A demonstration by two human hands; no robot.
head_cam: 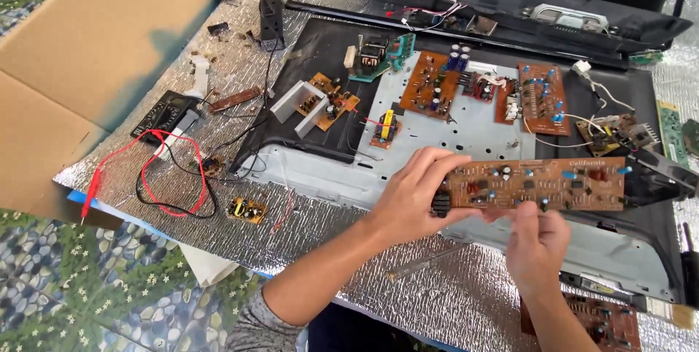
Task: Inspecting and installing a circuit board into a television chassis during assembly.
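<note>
While both hands hold a long brown circuit board level above the work surface, the setting around it is a low workspace spread with crinkled silver foil sheeting. Under the sheeting lies a floor covering printed with blue pebbles and green leaves, and a flattened piece of brown cardboard covers the upper left corner.

On the foil rests the opened back shell of a flat screen set, its dark plastic frame around a pale metal plate. That shell acts as a tray: several smaller brown circuit boards lie on it, studded with blue capacitors, along with a green board carrying a transformer and a small white open box beside another board. A long black plastic bar with oval speakers lies along the far edge.

To the left on the foil sits a black multimeter, its red and black probe leads looped beside it, and a tiny yellow board lies nearby.

The left hand is clenched on the board's left end, thumb under and fingers over the black connector. The right hand pinches the lower edge near the middle from below. Another brown board lies at the bottom right.
</note>
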